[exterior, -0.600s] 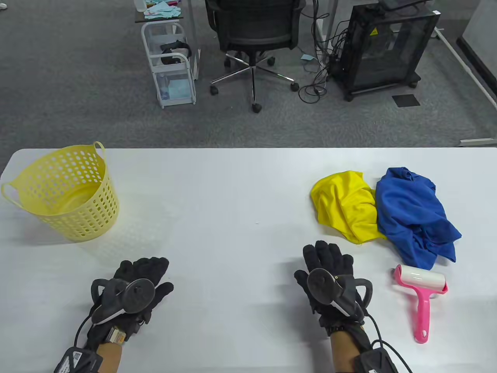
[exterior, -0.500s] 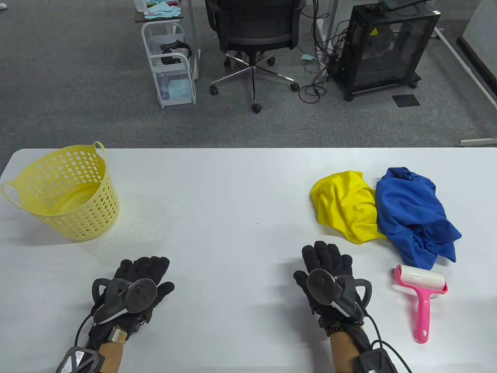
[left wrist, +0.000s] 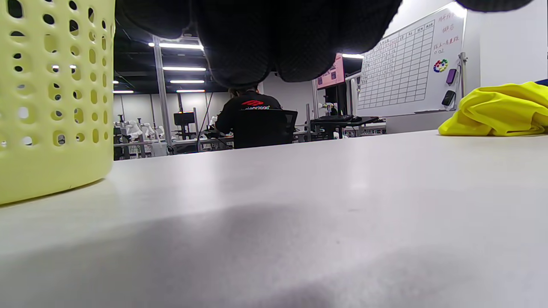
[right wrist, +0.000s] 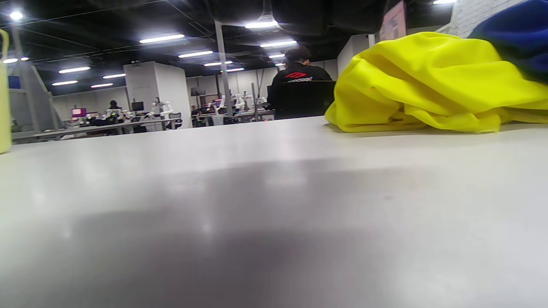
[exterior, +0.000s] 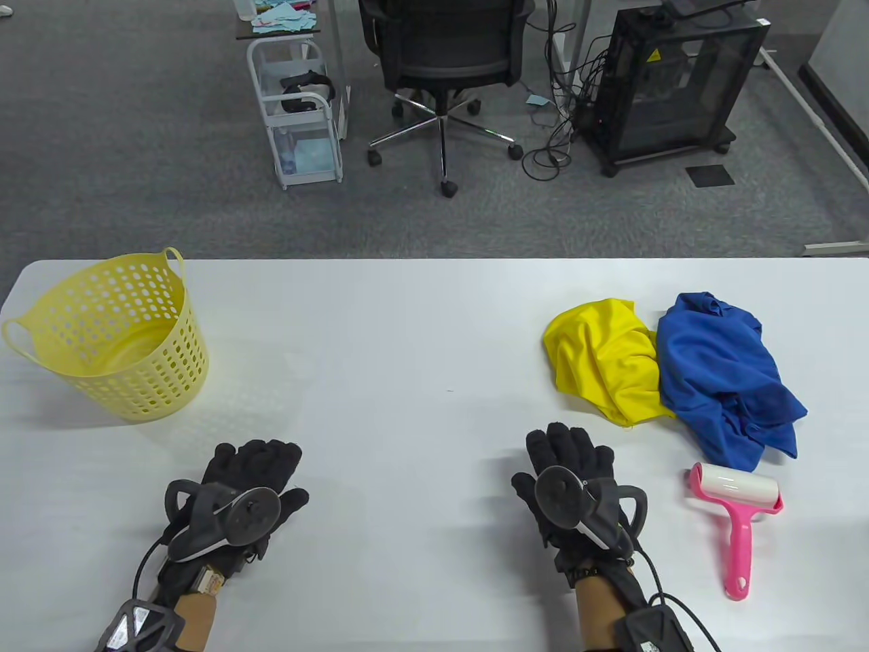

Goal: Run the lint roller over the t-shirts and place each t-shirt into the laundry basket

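Both hands are lying flat on the tabletop point(exterior: 407, 353) near its front edge, and nothing is being held. The left hand point(exterior: 248, 489) is resting with straight, relaxed fingers, and the right hand point(exterior: 574, 485) is doing the same, its fingers pointing toward the shirts. In the two wrist views only dark glove parts are showing at the top edge, over bare tabletop.

The roller point(exterior: 736, 513) is lying just to the right of the right hand, its white roll toward the shirts and its pink handle toward the person. The yellow shirt point(exterior: 604, 356) and the blue shirt point(exterior: 723, 373) are lying crumpled and touching each other at the right side, the blue one partly over the yellow edge. The basket point(exterior: 115, 339) is standing upright at the far left, well apart from the shirts, and I am seeing nothing inside it.

It seems the work is not yet beginning, so the first step is probably taking the roller. To do it well, the right hand should be closing around the pink handle, not the sticky roll. The left hand should be pulling one shirt away from the other and spreading it flat, because a roller is catching badly on folds. The yellow shirt is the nearer one to the free middle of the tabletop. While rolling, the left hand should be pressing the cloth down, since thin fabric is likely lifting with the sticky roll
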`<state>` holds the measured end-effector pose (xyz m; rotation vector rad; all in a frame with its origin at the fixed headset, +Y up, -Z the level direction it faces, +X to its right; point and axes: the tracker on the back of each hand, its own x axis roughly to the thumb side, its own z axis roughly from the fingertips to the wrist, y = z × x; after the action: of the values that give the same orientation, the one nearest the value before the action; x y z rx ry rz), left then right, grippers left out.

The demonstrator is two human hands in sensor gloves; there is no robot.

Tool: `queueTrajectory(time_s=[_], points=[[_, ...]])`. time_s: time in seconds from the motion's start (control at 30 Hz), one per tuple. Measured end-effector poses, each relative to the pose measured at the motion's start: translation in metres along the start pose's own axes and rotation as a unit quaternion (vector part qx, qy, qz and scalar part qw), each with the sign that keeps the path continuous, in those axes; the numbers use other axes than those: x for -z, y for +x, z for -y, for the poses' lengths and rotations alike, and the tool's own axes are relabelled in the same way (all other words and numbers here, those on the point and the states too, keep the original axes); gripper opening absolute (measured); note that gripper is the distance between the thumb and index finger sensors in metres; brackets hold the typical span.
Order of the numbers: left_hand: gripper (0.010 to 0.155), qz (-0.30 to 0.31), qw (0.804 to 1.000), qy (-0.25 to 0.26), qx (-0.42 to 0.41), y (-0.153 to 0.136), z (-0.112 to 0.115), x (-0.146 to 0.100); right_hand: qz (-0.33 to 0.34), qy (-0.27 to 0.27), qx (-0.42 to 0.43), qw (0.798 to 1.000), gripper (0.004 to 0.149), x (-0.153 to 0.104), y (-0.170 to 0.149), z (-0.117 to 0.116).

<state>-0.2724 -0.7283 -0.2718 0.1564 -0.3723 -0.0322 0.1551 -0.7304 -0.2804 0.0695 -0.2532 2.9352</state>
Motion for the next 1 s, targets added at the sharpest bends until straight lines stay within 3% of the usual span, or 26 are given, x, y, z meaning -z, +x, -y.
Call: queueTrajectory(time_s=[0.13, 0.27, 0.4, 0.53, 0.67, 0.77, 0.83, 0.93, 1.0], points=[[0.067, 0.002, 1.0, 0.006, 0.0, 0.004, -0.004, -0.001, -0.074, -0.019, 0.001, 0.997, 0.076, 0.013, -0.016, 0.009], [0.067, 0.005, 1.0, 0.0, 0.0, 0.01, -0.004, -0.002, -0.172, 0.012, -0.044, 0.984, 0.089, 0.048, -0.048, 0.009], [0.067, 0.008, 1.0, -0.005, 0.009, 0.012, -0.002, -0.001, -0.225, 0.038, -0.108, 0.967, 0.097, 0.074, -0.074, 0.002], [0.067, 0.015, 1.0, -0.009, 0.002, 0.013, -0.001, -0.001, -0.222, 0.093, -0.026, 0.97, 0.096, 0.098, -0.071, -0.018], [0.067, 0.023, 1.0, -0.018, -0.004, 0.013, 0.0, 0.0, -0.188, 0.162, -0.086, 0.965, 0.085, 0.123, -0.043, -0.04], [0.067, 0.025, 0.999, -0.029, -0.015, 0.011, 0.001, 0.0, -0.184, 0.208, -0.05, 0.959, 0.081, 0.13, -0.037, -0.054], [0.066, 0.02, 0.999, -0.032, -0.02, 0.008, 0.001, -0.001, -0.205, 0.203, 0.033, 0.957, 0.081, 0.128, -0.037, -0.058], [0.066, 0.01, 0.999, -0.029, -0.032, 0.002, 0.0, -0.001, -0.19, 0.178, 0.033, 0.965, 0.088, 0.13, -0.04, -0.039], [0.066, 0.009, 0.999, -0.026, -0.036, 0.001, -0.001, -0.001, -0.207, 0.128, 0.076, 0.967, 0.091, 0.124, -0.045, -0.039]])
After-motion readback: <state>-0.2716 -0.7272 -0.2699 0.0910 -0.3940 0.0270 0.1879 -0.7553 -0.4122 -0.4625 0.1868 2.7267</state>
